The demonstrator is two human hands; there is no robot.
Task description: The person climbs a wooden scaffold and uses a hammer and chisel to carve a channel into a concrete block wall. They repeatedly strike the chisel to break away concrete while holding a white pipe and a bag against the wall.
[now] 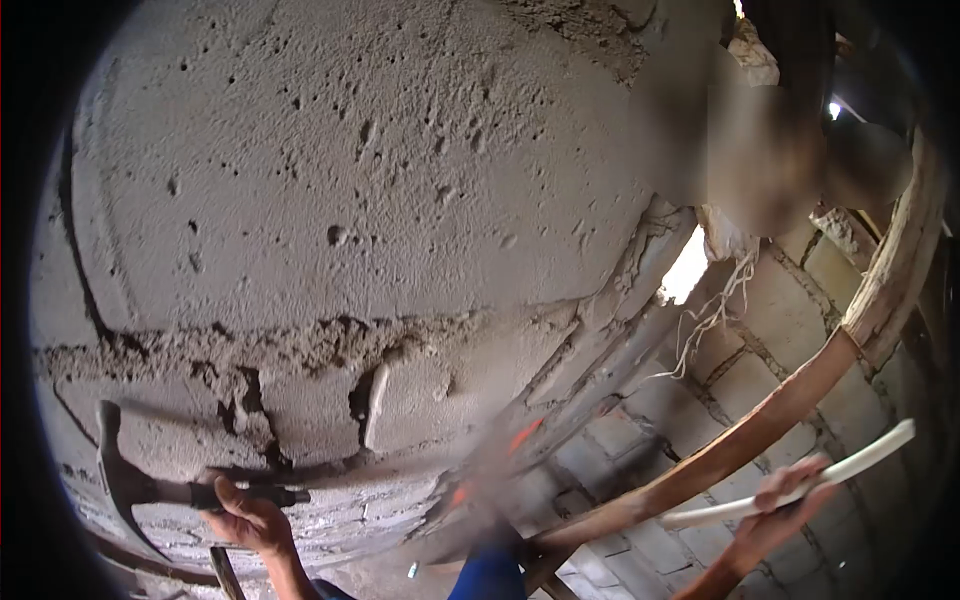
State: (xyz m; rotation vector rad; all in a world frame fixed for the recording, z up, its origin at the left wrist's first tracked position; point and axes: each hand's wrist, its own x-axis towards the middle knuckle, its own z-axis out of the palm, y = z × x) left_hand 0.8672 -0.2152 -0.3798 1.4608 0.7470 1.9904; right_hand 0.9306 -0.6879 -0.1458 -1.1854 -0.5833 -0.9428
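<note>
My left hand (250, 520) is low on the left, close to the wall, and grips the dark handle of a mason's hammer (125, 480). The hammer's pointed head lies against the rough grey block wall (350, 180), just under a crumbly mortar joint (300, 345). My right hand (790, 500) is low on the right, closed around a long white curved strip (860, 455) that reaches up to the right. Between the hands a blurred object with orange marks (515, 440) streaks across a wooden pole.
Rough wooden poles (760, 420) cross diagonally from bottom centre to upper right, in front of a side wall of blocks (770, 300). A bright gap (685, 272) and white strings (715, 310) show at the corner. Another person stands blurred at upper right. Blue cloth (490, 578) is at the bottom.
</note>
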